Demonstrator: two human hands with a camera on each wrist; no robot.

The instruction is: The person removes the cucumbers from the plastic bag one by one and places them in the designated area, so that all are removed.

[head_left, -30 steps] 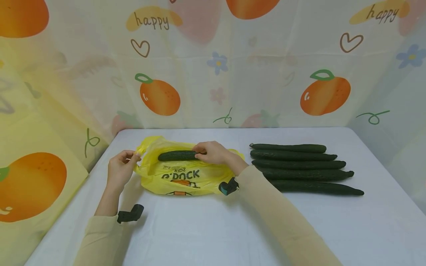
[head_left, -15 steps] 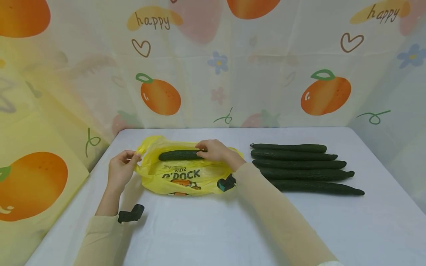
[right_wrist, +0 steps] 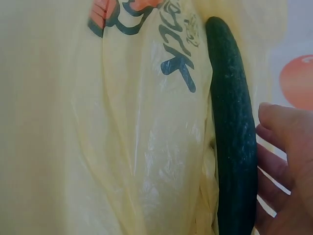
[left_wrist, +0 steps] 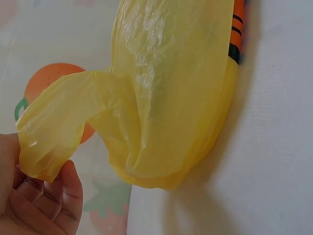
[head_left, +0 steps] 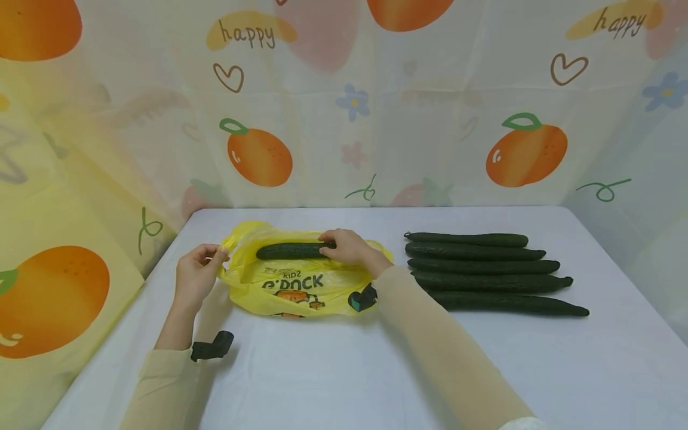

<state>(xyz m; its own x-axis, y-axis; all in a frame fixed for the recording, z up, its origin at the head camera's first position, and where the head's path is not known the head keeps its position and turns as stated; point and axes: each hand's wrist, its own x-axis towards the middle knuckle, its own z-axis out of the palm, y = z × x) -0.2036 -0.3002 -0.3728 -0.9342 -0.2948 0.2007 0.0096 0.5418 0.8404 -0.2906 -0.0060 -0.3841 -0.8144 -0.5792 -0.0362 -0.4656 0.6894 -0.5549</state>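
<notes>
At the left of the table, my left hand [head_left: 196, 275] pinches the handle of a yellow plastic bag [head_left: 247, 292]. In the left wrist view the bag's handle loop [left_wrist: 54, 122] runs up from between thumb and fingers. A dark green cucumber [head_left: 290, 251] lies lengthwise in the bag's opening, above upside-down printed letters. My right hand [head_left: 352, 248] is at the cucumber's right end. In the right wrist view the fingers [right_wrist: 274, 169] look loose along the side of the cucumber, with the topmost digit apart from it.
Several more cucumbers [head_left: 484, 266] lie side by side on the right of the white table [head_left: 322, 370]. A fruit-printed curtain [head_left: 403, 149] hangs behind the table and along its sides.
My right hand's fingers have loosened and shifted slightly right along the cucumber, showing more of it. The cucumber has barely moved. My left hand keeps its pinch on the bag handle.
</notes>
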